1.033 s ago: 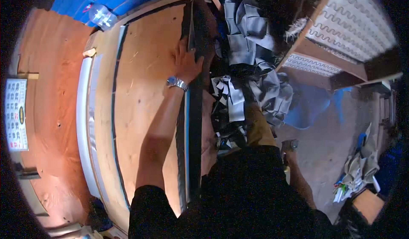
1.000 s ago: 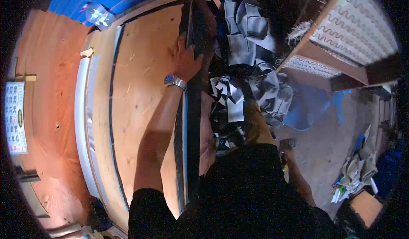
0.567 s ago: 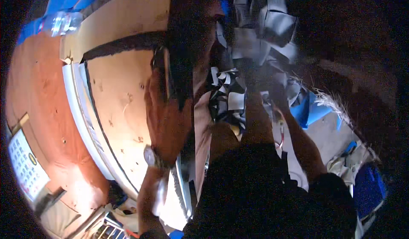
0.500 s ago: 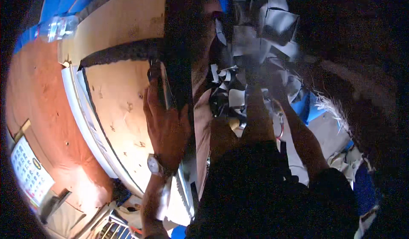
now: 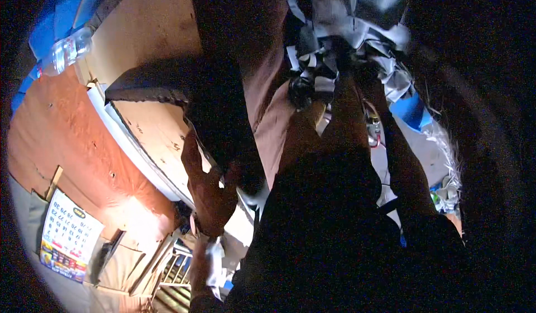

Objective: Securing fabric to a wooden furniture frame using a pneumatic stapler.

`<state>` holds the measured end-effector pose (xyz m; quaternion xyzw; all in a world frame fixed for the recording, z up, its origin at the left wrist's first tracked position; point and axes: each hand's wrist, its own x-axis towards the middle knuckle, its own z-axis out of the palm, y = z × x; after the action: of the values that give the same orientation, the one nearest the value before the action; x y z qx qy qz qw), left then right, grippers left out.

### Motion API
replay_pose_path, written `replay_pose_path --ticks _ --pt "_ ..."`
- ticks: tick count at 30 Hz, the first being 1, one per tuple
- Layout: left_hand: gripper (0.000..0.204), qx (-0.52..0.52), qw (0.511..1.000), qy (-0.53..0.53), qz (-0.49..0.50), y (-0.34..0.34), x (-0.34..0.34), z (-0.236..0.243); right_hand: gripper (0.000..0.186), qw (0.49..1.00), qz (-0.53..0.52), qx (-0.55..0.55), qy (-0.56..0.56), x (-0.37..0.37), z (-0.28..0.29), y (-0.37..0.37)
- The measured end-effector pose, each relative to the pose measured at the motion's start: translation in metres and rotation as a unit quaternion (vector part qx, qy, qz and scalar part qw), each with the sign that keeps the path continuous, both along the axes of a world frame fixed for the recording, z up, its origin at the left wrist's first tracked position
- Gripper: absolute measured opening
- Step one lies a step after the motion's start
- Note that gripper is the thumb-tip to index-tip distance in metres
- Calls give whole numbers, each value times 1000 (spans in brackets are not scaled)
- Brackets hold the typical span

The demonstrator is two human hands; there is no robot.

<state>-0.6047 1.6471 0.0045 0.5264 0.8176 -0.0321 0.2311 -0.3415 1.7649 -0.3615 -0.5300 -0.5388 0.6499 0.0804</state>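
L hand (image 5: pixel 209 193) clamped on dark panel (image 5: pixel 223 78) edge, mid-lift off plywood sheet (image 5: pixel 151 39); R hand unseen, can't tell.

A rectangular paper wall calendar (image 5: pixel 70 236), white with a yellow-and-red lower band, is seen at lower left. Well above the calendar, at upper left, a clear plastic bottle (image 5: pixel 66 50) with a pale label band is noted.
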Motion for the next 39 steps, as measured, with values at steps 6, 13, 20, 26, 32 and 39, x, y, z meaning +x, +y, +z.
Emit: replay_pose_path --ticks 6,13,20,26,32,39 --pt "19 -20 999 -16 -20 -2 -13 9 54 999 42 -13 24 4 64 3" --pt "8 60 992 -112 16 -27 -46 2 61 986 165 23 12 -21 181 7" --pt "14 239 968 -70 -35 -51 -68 -59 73 892 394 212 -58 -57 301 0" --pt "41 245 967 -49 -38 -54 -66 -70 60 951 277 127 44 -109 341 -12" --pt "39 311 947 -67 -44 -59 -68 -84 53 945 275 170 37 -126 344 -25" --pt "31 300 950 15 -78 -55 -61 -82 48 912 359 175 -96 -124 341 -30"
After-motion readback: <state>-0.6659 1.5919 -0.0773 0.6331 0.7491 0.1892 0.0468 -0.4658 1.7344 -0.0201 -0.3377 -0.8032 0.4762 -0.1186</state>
